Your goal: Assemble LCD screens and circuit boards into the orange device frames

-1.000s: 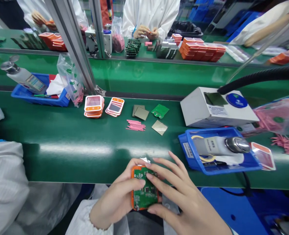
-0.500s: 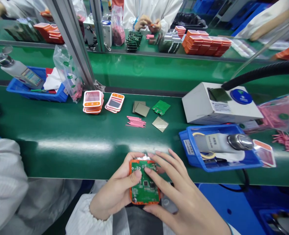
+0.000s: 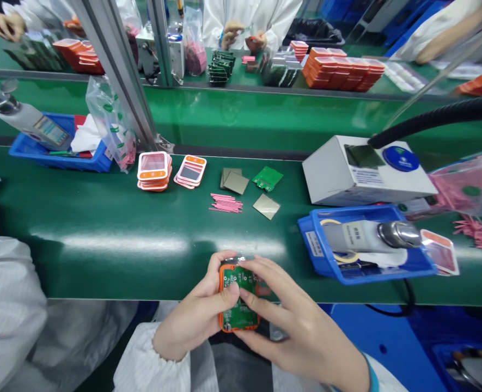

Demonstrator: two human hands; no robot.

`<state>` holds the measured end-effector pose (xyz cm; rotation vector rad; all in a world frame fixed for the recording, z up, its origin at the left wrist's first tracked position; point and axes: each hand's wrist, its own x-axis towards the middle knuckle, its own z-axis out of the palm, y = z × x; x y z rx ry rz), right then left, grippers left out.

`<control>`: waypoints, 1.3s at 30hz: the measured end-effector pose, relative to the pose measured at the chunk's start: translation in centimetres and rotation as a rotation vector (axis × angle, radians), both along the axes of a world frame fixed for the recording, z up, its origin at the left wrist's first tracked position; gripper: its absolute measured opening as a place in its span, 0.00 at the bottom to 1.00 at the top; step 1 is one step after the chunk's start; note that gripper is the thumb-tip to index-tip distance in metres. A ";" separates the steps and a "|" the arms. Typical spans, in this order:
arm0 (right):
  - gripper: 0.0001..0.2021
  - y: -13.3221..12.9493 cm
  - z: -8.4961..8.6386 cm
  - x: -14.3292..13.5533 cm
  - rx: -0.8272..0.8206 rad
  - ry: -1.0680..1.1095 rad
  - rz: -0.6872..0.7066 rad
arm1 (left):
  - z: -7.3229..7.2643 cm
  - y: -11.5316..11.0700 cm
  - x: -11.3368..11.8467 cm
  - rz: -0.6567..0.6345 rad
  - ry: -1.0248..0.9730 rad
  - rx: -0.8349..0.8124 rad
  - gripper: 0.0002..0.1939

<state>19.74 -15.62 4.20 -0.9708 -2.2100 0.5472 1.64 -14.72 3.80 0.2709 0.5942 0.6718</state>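
Note:
An orange-rimmed case [image 3: 221, 321] with a green circuit board [image 3: 244, 316] inside is held near the bench's front edge. My left hand [image 3: 200, 307] grips its left side, thumb on the board. Around the right side curls my right hand [image 3: 293, 316], with a fingertip on the board and the thumb at the lower edge. Something clear and shiny shows at the case's top; its shape is partly hidden. Farther back lie pink strips [image 3: 226, 203], grey square sheets [image 3: 236, 182], a single square sheet [image 3: 266, 206] and a loose green board [image 3: 267, 178].
Stacked orange-and-white frames [image 3: 153, 170] and smaller frames [image 3: 190, 171] stand at the back left. To the right are a white box [image 3: 330, 174] and a blue tray [image 3: 306, 239] with a bottle. A person's sleeve [image 3: 7, 305] is at the left; other people work across the bench.
My right hand has closed in around the case, its fingers less spread. The case has turned slightly and more of its right side is covered. Across the bench, a person's hands have moved apart.

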 end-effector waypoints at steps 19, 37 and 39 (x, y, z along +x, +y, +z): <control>0.34 -0.8 -1.4 -6.2 -1.110 1.437 0.213 | 1.8 -1.0 0.4 0.417 0.838 0.922 0.44; 0.30 -1.7 -1.1 -6.7 -1.633 1.927 0.220 | 1.0 -1.3 0.6 0.510 1.111 1.199 0.36; 0.30 -1.9 -1.4 -6.8 -1.641 1.952 0.197 | 0.9 -1.3 0.7 0.515 1.117 1.191 0.35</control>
